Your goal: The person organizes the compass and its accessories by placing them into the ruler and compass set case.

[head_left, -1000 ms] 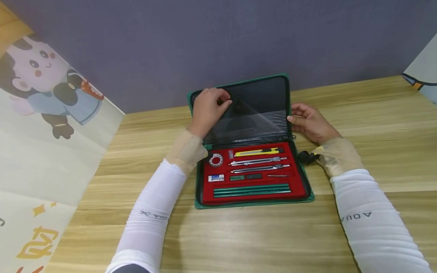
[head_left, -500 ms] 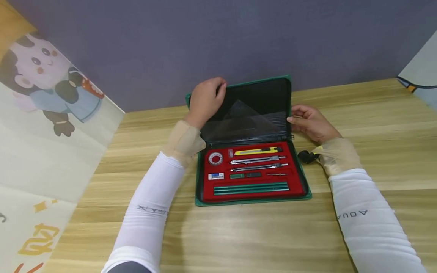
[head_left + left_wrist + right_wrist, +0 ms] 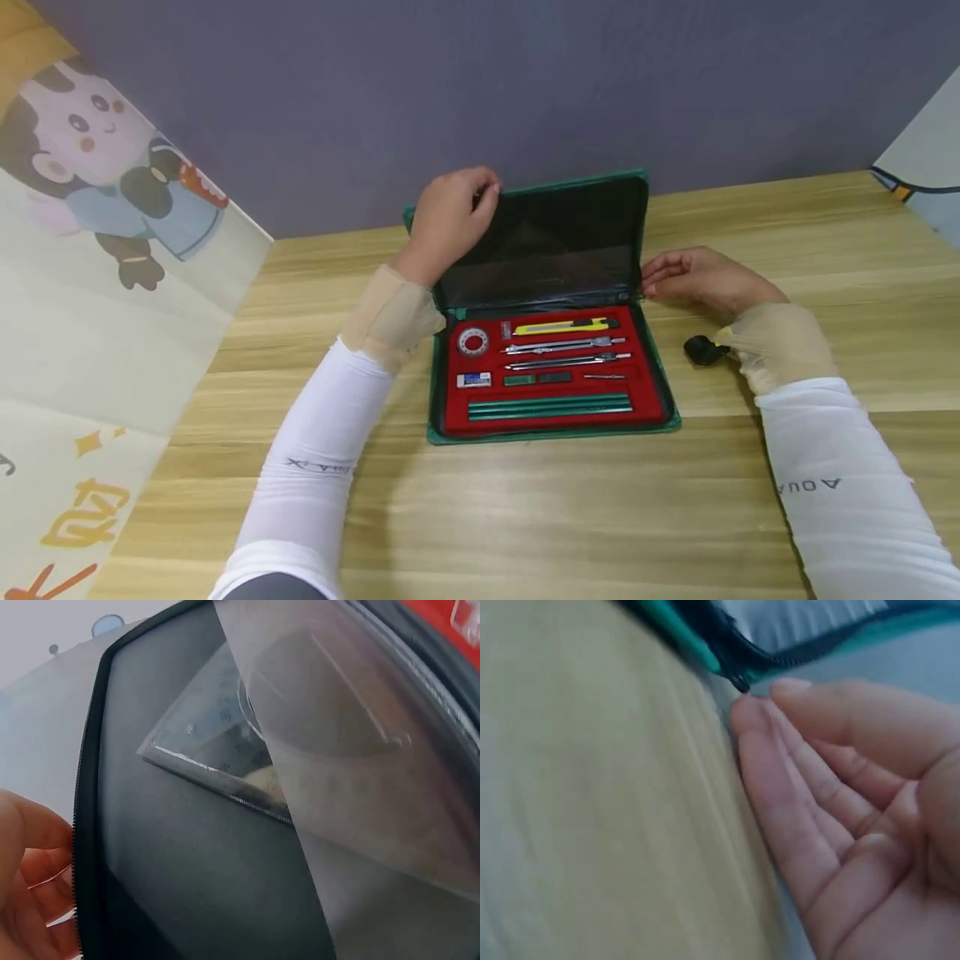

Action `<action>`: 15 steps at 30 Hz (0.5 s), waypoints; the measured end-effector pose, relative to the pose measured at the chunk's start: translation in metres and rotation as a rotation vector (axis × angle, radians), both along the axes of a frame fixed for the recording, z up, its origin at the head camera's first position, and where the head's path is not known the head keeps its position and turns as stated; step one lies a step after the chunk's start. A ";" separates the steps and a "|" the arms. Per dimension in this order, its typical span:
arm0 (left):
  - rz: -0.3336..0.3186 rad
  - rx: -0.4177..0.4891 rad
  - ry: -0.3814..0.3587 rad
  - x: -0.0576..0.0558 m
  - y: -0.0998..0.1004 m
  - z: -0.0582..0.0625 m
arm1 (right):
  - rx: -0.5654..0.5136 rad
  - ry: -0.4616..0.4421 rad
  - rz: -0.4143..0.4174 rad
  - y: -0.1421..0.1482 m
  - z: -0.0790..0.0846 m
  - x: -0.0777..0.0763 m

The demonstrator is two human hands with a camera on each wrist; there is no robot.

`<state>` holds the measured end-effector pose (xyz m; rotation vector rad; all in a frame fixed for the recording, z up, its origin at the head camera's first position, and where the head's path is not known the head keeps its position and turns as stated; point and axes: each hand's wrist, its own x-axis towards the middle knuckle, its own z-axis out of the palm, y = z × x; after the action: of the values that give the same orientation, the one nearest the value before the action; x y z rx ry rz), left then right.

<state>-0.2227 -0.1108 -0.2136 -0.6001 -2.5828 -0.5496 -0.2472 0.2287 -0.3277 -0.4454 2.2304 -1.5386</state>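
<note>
A green zip case [image 3: 555,434] lies unfolded on the table, its dark lid [image 3: 570,242] raised at the back. My left hand [image 3: 453,217] grips the lid's top edge near its left corner, thumb toward me. In the left wrist view a clear set square [image 3: 217,761] sits partly behind the lid's transparent pocket [image 3: 352,787]. Low at the lid's right side, my right hand [image 3: 708,279] has thumb and forefinger together at the zipper pull [image 3: 739,681]. The case's red insert [image 3: 540,431] holds drawing tools.
In the insert lie a yellow utility knife [image 3: 562,327], two metal compasses [image 3: 566,361], a round white-rimmed disc [image 3: 472,342], an eraser [image 3: 474,380] and several green pencils [image 3: 551,407]. A grey-blue wall [image 3: 525,92] rises behind the wooden table [image 3: 540,508].
My left hand has moved from the lid's pocket up to its top edge. My right hand has slid down from the lid's right edge to the zipper pull. The lid tilts slightly more forward.
</note>
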 end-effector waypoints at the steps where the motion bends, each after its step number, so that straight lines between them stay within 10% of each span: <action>1: -0.007 -0.003 -0.002 0.003 0.000 -0.002 | 0.046 0.018 0.009 -0.002 0.001 0.001; 15: -0.116 -0.033 0.012 0.044 -0.003 -0.007 | 0.257 0.112 0.026 -0.012 0.011 0.007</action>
<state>-0.1788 -0.1135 -0.2204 -0.7664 -2.5627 -0.5395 -0.2400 0.2169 -0.3172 -0.4898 2.4550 -1.2185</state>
